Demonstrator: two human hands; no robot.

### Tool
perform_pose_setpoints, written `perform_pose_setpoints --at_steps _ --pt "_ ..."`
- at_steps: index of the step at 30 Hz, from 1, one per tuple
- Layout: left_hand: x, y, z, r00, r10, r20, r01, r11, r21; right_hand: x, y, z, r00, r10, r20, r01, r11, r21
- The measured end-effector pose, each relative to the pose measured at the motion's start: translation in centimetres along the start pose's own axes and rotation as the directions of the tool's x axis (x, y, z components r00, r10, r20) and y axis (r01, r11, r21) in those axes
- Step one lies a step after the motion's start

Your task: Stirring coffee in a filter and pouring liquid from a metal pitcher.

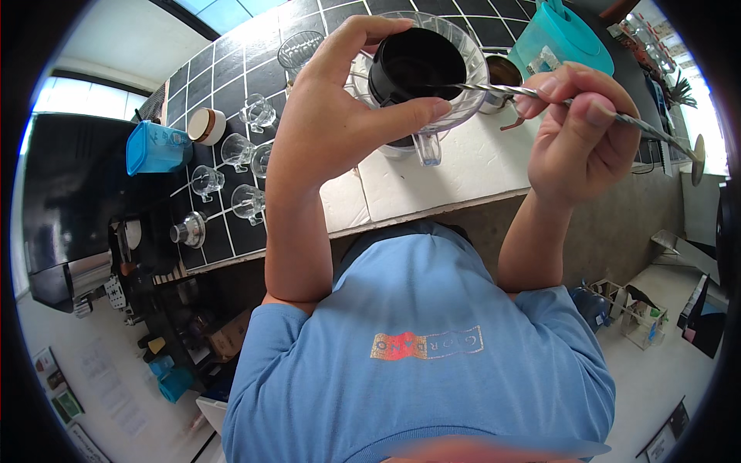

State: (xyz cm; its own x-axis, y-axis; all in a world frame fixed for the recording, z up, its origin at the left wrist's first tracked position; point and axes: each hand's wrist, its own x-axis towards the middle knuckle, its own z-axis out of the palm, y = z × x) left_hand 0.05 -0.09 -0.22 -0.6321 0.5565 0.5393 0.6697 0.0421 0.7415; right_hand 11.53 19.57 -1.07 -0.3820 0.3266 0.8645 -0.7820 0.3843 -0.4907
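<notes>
My left hand (341, 98) grips a black cylindrical cup (425, 55), thumb and fingers around its sides, and tips its open mouth toward me. The cup is held over a clear ribbed plastic dripper (472, 110) with a side handle. My right hand (584, 127) pinches a twisted-stem metal bar spoon (503, 89). One end of the spoon reaches into the cup, where its tip is lost in the dark interior; a flat disc shows at the other end. What stands under the dripper is mostly hidden.
Several clear glass cups (248, 202) stand left on the black tiled counter (217, 234), near a steel shaker top (190, 230), a white-lidded jar (206, 126) and a blue container (156, 147). A ribbed glass (300, 51) is behind. Right are a metal pitcher (502, 72) and a teal container (564, 35).
</notes>
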Motion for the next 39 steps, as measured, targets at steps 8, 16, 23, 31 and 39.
perform_pose_setpoints --at_steps 8,16,23,31,39 --pt "0.1 0.0 0.0 1.0 -0.011 0.006 0.011 1.0 -0.012 0.6 0.6 -0.4 0.992 -0.112 0.064 0.117 0.99 -0.074" --pt "0.2 0.0 0.1 1.0 -0.002 0.01 0.002 1.0 -0.002 1.0 0.8 -0.2 0.985 -0.152 0.076 0.155 0.987 -0.034" --pt "0.1 -0.1 0.0 1.0 0.018 0.006 -0.018 1.0 0.007 1.0 0.7 -0.6 0.965 -0.161 0.209 0.175 0.983 -0.047" --pt "0.0 0.0 0.0 1.0 -0.002 -0.002 0.003 1.0 0.028 0.7 0.0 -0.7 0.977 -0.101 0.186 0.113 0.992 -0.055" --pt "0.2 0.2 0.1 1.0 0.005 0.005 -0.006 1.0 0.017 0.5 -0.6 -0.9 1.0 0.03 0.001 -0.03 1.0 -0.002"
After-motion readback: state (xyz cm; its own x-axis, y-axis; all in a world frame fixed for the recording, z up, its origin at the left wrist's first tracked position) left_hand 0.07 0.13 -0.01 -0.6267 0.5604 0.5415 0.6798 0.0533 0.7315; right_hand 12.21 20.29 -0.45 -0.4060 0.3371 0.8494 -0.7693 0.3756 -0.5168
